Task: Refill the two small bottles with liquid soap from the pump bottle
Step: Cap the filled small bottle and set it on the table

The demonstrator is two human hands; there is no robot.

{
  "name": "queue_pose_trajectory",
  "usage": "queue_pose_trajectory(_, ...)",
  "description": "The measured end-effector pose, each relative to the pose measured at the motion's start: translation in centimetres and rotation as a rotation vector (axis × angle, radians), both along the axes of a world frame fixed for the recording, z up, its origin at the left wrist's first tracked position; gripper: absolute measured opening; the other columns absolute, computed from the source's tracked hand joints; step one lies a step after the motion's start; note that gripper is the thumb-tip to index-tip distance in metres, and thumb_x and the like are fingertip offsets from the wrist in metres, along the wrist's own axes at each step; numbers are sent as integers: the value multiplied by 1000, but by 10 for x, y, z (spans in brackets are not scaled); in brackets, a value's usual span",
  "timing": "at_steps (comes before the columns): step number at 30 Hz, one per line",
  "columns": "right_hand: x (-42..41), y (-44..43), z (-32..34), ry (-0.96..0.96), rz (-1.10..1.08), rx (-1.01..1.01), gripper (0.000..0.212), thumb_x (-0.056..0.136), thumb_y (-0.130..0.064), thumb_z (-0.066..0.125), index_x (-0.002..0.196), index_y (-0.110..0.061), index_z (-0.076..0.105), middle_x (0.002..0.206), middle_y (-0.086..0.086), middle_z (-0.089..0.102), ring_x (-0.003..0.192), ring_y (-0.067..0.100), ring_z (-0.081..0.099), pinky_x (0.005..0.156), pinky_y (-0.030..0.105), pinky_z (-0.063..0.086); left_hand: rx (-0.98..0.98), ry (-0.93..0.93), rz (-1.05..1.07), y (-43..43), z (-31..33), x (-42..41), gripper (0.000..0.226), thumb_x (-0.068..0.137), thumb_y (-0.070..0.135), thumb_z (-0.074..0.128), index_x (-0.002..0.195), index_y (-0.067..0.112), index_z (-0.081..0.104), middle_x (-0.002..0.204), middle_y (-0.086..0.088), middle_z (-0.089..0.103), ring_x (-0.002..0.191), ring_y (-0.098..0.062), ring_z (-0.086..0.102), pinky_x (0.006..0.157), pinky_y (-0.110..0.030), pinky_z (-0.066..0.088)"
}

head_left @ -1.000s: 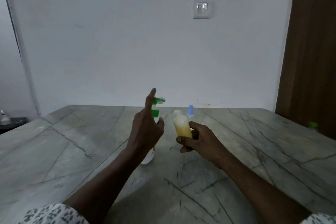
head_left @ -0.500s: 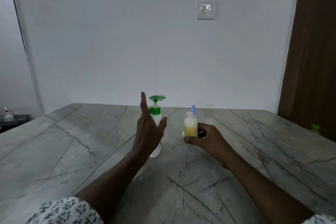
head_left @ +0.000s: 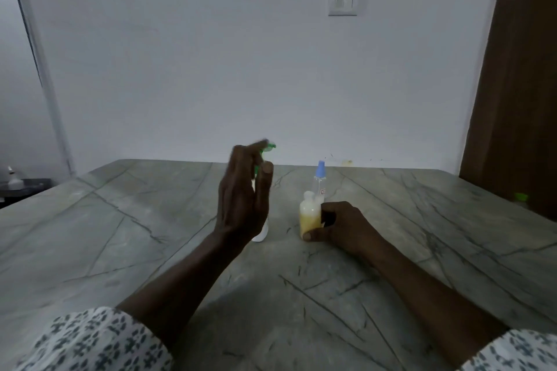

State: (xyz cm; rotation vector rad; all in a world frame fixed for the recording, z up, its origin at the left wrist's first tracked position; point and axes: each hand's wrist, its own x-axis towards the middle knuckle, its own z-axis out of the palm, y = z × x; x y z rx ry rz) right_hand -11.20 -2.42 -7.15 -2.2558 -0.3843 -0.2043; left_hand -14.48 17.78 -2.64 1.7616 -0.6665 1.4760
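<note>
A white pump bottle (head_left: pixel 261 233) with a green pump head (head_left: pixel 270 147) stands mid-table, mostly hidden behind my left hand (head_left: pixel 241 199). That hand is raised in front of it, fingers fairly straight, with blurred fingertips at the pump head and the thumb beside the neck. To its right, my right hand (head_left: pixel 343 226) grips a small uncapped bottle (head_left: pixel 309 214), about half full of yellow soap, standing upright on the table. Just behind that bottle stands a second small clear bottle with a blue cap (head_left: pixel 320 178).
The grey marble table (head_left: pixel 120 235) runs to the white wall. A brown door (head_left: pixel 518 69) is at the right, with a small green-capped object (head_left: pixel 520 197) by the table's right edge. A low dark shelf (head_left: pixel 27 185) sits at the far left.
My right hand has lowered the yellow-filled bottle from beside the pump spout down onto the table. My left hand's raised forefinger has bent forward to the pump head.
</note>
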Motion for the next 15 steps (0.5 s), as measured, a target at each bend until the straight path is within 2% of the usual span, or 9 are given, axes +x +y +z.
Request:
queue_pose_trajectory(3,-3,2,2,-6,38,-92,53,64,-43,88,110,-22,72,105,-3,72,93,12,66,85,32,54,144,68,-92,-14,-9,-15,47,105,42,29,106,6,60,66,8,47,56,-5,47,51,-17,36)
queue_pose_trajectory(5,-4,-3,9,41,61,-116,57,63,-44,88,112,-20,72,107,-3,71,92,11,64,80,28,50,148,99,-111,-22,-14,-20,51,105,44,28,99,6,61,60,5,50,51,-11,51,47,-21,40)
queue_pose_trajectory(7,-4,-16,21,77,57,-29,50,64,-40,88,108,-20,73,105,-4,71,92,12,64,81,29,50,95,132,-114,-26,-17,-21,44,104,36,32,92,5,61,60,4,52,49,-14,52,45,-25,40)
queue_pose_trajectory(9,-1,-35,33,17,-28,138,22,77,-22,81,97,-24,74,100,-3,74,93,14,66,85,34,53,40,277,-38,-28,-20,-19,28,98,24,42,82,9,59,61,5,54,50,-13,53,46,-24,42)
queue_pose_trajectory(10,2,-45,36,-40,-119,197,17,82,-11,73,94,-23,74,101,0,75,94,15,67,83,32,54,41,391,43,-29,-22,-17,22,95,20,48,77,12,57,61,5,56,51,-11,55,48,-24,45)
queue_pose_trajectory(11,5,-53,37,-108,-230,203,21,86,-3,65,95,-20,75,103,4,75,94,16,67,80,28,52,66,509,129,-30,-26,-16,21,93,18,54,72,15,56,61,5,58,52,-9,57,50,-25,49)
queue_pose_trajectory(13,14,-60,34,-184,-335,97,24,87,2,61,99,-11,76,108,9,74,98,20,68,79,23,48,143,667,242,-30,-35,-15,24,89,19,61,66,16,56,60,3,60,53,-9,60,54,-28,56)
queue_pose_trajectory(15,23,-56,30,-163,-248,-107,23,86,-4,68,108,-9,75,112,9,73,103,20,67,84,20,45,188,743,272,-31,-40,-14,23,87,22,63,66,14,58,61,2,61,54,-10,60,54,-27,56)
